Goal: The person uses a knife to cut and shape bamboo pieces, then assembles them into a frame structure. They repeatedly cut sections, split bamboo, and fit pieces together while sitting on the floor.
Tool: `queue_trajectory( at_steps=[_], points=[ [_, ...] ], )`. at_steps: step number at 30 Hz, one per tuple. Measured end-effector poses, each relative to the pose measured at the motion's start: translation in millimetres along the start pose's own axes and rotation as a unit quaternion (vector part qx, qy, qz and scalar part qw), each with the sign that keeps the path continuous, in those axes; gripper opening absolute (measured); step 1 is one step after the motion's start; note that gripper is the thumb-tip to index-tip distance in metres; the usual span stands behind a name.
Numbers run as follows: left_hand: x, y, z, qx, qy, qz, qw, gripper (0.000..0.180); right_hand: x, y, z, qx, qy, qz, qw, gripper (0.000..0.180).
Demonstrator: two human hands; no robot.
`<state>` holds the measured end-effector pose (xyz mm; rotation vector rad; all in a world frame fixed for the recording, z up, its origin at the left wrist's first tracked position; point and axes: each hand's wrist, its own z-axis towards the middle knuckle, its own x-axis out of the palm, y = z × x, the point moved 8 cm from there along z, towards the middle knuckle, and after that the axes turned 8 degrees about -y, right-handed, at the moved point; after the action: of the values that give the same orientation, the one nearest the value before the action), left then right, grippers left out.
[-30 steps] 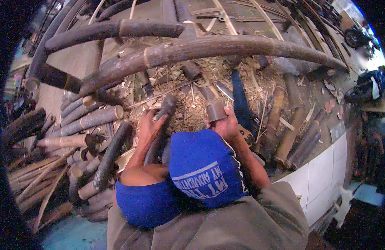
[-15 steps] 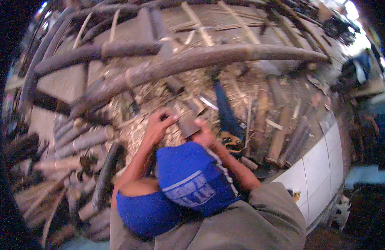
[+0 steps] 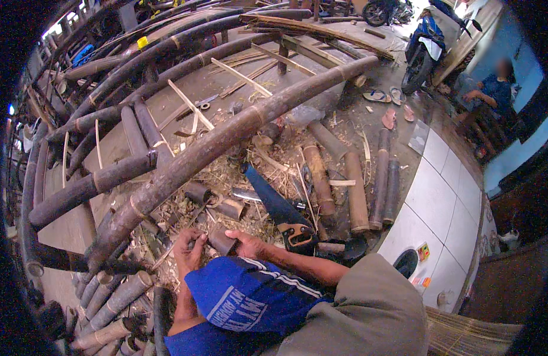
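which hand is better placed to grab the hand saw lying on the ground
Right, probably. The right hand rests on the short bamboo piece on the side where the hand saw lies, its handle close by. The left hand grips the piece's far side and would have to cross over.

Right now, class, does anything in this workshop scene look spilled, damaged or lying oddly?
Shavings and split strips litter the ground around the handsaw, which lies loose among them. Both hands, left hand and right hand, hold a short bamboo piece.
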<state>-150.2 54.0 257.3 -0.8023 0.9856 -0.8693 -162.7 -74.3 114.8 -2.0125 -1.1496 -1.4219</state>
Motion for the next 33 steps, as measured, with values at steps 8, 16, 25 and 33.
queue_trajectory(
  at_steps=[8, 16, 25, 33],
  points=[
    [2.4, -12.1, -9.9, 0.276, -0.013, 0.160, 0.948, 0.019, -5.2, 6.3, 15.7, -0.099, -0.027, -0.027, 0.994, 0.048],
    [31.2, -41.1, -31.4, 0.410, 0.074, 0.188, 0.889, 0.017, -23.6, 71.1, -20.2, -0.256, -0.210, -0.385, 0.861, 0.050],
    [-98.3, 49.5, -36.6, 0.085, -0.179, 0.301, 0.933, 0.013, -134.9, 202.3, -195.2, -0.395, -0.513, -0.520, 0.558, 0.064],
    [-180.8, 170.0, -167.7, -0.150, -0.175, 0.350, 0.908, 0.027, -160.3, 197.2, -338.7, -0.334, -0.657, -0.607, 0.296, 0.069]
  ],
)
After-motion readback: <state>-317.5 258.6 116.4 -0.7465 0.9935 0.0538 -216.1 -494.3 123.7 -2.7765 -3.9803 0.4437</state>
